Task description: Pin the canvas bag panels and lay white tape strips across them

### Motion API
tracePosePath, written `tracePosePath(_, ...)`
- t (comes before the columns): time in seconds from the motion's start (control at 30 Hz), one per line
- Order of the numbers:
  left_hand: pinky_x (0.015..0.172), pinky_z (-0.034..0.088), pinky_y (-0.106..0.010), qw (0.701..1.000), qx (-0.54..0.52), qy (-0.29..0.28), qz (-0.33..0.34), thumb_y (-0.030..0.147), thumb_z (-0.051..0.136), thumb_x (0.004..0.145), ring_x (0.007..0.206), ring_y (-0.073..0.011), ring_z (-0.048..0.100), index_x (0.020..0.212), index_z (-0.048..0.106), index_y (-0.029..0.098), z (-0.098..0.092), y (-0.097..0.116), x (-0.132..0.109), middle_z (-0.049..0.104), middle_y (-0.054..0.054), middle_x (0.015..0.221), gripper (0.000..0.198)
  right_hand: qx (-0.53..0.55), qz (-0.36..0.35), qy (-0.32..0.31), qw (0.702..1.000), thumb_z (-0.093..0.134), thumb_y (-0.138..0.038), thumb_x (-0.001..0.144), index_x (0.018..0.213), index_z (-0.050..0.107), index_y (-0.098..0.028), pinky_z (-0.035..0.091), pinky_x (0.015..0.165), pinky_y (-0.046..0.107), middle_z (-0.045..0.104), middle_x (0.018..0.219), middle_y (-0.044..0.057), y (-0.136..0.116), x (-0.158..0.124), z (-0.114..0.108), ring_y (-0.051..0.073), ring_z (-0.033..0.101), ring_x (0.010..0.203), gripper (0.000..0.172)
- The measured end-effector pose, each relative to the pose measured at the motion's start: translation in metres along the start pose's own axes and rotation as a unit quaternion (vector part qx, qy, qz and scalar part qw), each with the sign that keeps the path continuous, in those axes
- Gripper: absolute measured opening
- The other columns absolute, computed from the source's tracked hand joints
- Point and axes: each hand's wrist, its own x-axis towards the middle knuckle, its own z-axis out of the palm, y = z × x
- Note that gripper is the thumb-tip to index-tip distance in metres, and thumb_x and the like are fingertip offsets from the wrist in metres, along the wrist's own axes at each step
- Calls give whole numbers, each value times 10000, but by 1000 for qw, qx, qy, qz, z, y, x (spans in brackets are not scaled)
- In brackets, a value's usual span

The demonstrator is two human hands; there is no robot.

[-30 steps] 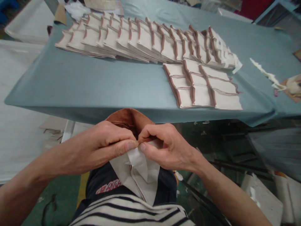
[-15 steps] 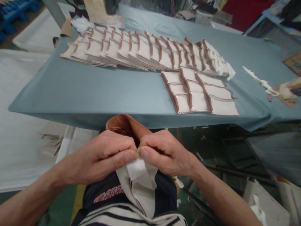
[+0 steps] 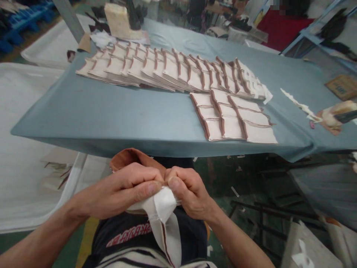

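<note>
The blue-covered table (image 3: 117, 113) bears 2 groups of brown-edged cream pieces (image 3: 233, 127).

Held cloth (image 3: 166, 204) off-wht & rust-brn, tbl cover (image 3: 119, 115) blue-gry, shirt (image 3: 136, 257) blk/crm stripes, lettering (image 3: 129, 235) red.

Room on the near left of the blue cloth-covered bench (image 3: 111, 115)
The left hand (image 3: 132, 189) could slide across there. A long row of cream pieces with brown edges (image 3: 171, 67) blocks the back, and a smaller cream-and-brown stack (image 3: 232, 126) blocks the right.
</note>
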Motion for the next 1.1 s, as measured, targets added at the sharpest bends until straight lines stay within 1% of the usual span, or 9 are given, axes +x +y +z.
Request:
tracePosePath(0.1,624,404,-230,990,131,15,58,255,444,1090,663,-123,553,763,529,206,-5,12,1,570,32,716,341,-28,-31,-23,999,524,-535,1113,762,541,-218,411,600,244,514,662,-45,-9,2,-11,103,428,566,474)
tracePosePath(0.2,638,381,-240,973,204,45,94,193,473,1076,641,-107,541,769,567,198,-5,13,2,586,43,701,321,-61,-42,-28,997,534,-463,1122,786,572,-211,410,603,232,533,659,-45,-16,1,-16,100,452,572,422)
tracePosePath(0.37,614,401,-196,981,154,64,100,202,525,1080,631,-92,559,789,602,197,-3,1,2,618,51,710,301,-55,-18,-18,998,548,-482,1117,793,590,-202,393,574,228,550,662,-39,-15,-2,-17,102,469,575,430)
tracePosePath(0.53,663,397,-182,976,159,71,132,174,552,1076,670,-81,571,820,619,197,-2,1,3,632,62,733,266,-71,25,-94,993,531,-585,1101,727,561,-198,328,562,241,481,640,-51,-28,7,-24,95,411,570,539)
tracePosePath(0.6,634,390,-185,979,147,62,127,173,560,1067,649,-85,549,799,612,196,-5,4,4,601,62,711,274,-63,41,-117,990,563,-608,1077,687,518,-202,296,547,238,420,617,-62,-33,13,-27,90,372,565,564)
tracePosePath(0.7,576,380,-195,992,81,21,97,190,531,1061,613,-100,501,755,560,198,-10,7,6,524,59,681,308,17,70,-134,988,592,-626,1056,663,467,-213,267,503,233,360,603,-72,-33,17,-25,82,307,543,583)
tracePosePath(0.8,555,353,-214,997,18,6,79,227,490,1072,605,-108,441,713,463,209,-7,4,8,446,58,672,361,61,62,-104,991,605,-630,1044,655,453,-223,248,484,244,371,598,-66,-22,13,-16,82,293,526,582)
tracePosePath(0.93,517,294,-234,994,-84,41,54,409,554,1088,577,-104,350,688,410,217,7,-11,13,378,68,658,466,72,33,-27,997,612,-645,1033,626,432,-229,267,504,256,386,591,-57,-4,4,0,93,322,529,609)
tracePosePath(1.1,491,256,-232,987,-142,59,32,614,620,1045,570,-98,328,698,504,193,9,-24,14,391,66,647,558,67,4,28,997,623,-695,1026,658,501,-215,301,525,253,440,612,-54,8,4,-3,98,364,543,617)
